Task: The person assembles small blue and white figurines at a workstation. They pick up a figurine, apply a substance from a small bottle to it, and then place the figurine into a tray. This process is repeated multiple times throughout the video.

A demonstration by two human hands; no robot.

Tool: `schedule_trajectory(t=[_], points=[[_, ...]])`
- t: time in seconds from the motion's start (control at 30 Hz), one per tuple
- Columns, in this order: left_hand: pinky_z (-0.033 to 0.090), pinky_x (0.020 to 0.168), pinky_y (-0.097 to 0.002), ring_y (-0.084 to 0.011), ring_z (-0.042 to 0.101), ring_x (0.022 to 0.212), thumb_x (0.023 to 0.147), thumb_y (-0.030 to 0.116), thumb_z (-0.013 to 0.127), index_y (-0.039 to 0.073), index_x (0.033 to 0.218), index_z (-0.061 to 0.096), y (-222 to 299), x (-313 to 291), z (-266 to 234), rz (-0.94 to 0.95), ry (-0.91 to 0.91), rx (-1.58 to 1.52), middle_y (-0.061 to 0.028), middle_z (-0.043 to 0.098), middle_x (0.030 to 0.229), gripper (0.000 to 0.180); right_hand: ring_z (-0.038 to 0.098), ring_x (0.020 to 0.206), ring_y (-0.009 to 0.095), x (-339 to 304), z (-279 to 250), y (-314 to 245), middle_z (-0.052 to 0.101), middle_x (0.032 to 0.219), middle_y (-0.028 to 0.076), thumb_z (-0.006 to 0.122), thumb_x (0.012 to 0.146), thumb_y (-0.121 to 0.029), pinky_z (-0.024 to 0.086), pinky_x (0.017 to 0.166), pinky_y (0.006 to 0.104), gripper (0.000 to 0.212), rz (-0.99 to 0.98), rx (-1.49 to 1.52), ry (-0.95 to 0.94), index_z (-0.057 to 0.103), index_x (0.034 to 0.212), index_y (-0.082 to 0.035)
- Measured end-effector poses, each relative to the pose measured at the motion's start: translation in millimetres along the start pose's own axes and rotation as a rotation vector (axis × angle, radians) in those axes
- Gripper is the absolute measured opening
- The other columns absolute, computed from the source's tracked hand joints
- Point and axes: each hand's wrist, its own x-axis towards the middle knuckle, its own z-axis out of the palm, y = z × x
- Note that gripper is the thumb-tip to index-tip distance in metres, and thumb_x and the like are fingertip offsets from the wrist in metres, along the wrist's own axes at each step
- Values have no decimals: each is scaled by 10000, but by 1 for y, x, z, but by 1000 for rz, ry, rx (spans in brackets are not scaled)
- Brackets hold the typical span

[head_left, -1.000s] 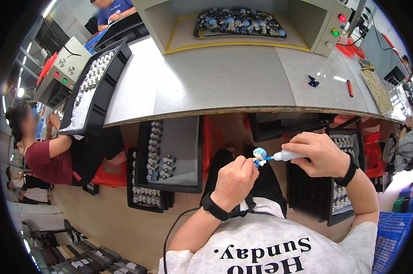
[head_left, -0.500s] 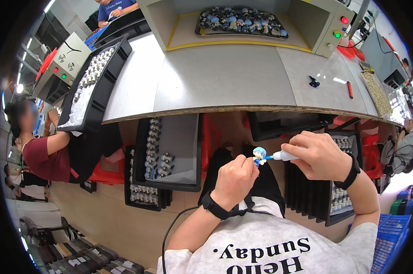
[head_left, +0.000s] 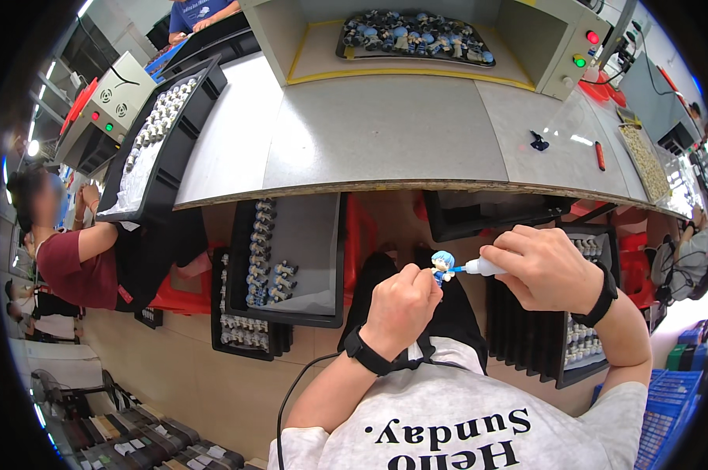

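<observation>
One pale tabletop (head_left: pixel 370 133) with visible panel seams curves across the upper half of the view, glossy toward the left. On it, at the far side, a grey open-fronted box (head_left: pixel 559 55) carries red and green lights on its right side, with yellow tape edging its floor; a dark tray (head_left: pixel 341 48) inside is crowded with small blue-haired figures (head_left: pixel 405 39). Toward the right lie a small dark piece (head_left: pixel 539 141), a red stick-shaped thing (head_left: pixel 600 156) and, farther along, a tray of pale bits (head_left: pixel 644 164). At the left end a long black crate (head_left: pixel 178 141) holds rows of small pieces on whitish lining.

Below the near edge, over the person's lap, the left hand (head_left: pixel 405 309) pinches one blue-haired figurine (head_left: pixel 442 259) in its fingertips. The right hand (head_left: pixel 543 270) grips a white bottle (head_left: pixel 485 267), its blue tip pointing at the figurine; contact is too small to judge. A black band circles each wrist.

Under the tabletop, a black crate (head_left: pixel 291 316) with lined-up figures stands among red stools (head_left: pixel 360 235). Beyond, a person in a maroon top (head_left: pixel 80 262) sits at left, another in blue (head_left: pixel 201 9) works at the back, and a blue basket (head_left: pixel 667 411) stands on the right.
</observation>
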Motion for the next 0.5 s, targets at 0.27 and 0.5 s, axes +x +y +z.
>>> schedule_trajectory(t=[0.27, 0.5], points=[[477, 466, -300, -216, 581, 503, 701, -12, 650, -2, 755, 637, -6, 0, -3, -47, 69, -45, -89, 587, 647, 57, 620, 825, 196, -24, 20, 35, 634, 917, 110, 683, 731, -43, 489, 739, 278, 340, 326, 656, 97, 588, 1055, 2], [473, 484, -310, -235, 584, 529, 705, -5, 653, -4, 762, 646, 3, 9, -4, -17, 79, -44, -104, 593, 656, 58, 577, 973, 131, -65, 32, 109, 610, 1047, 69, 646, 816, -5, 460, 859, 274, 352, 638, 1060, 752, 521, 1142, 36]])
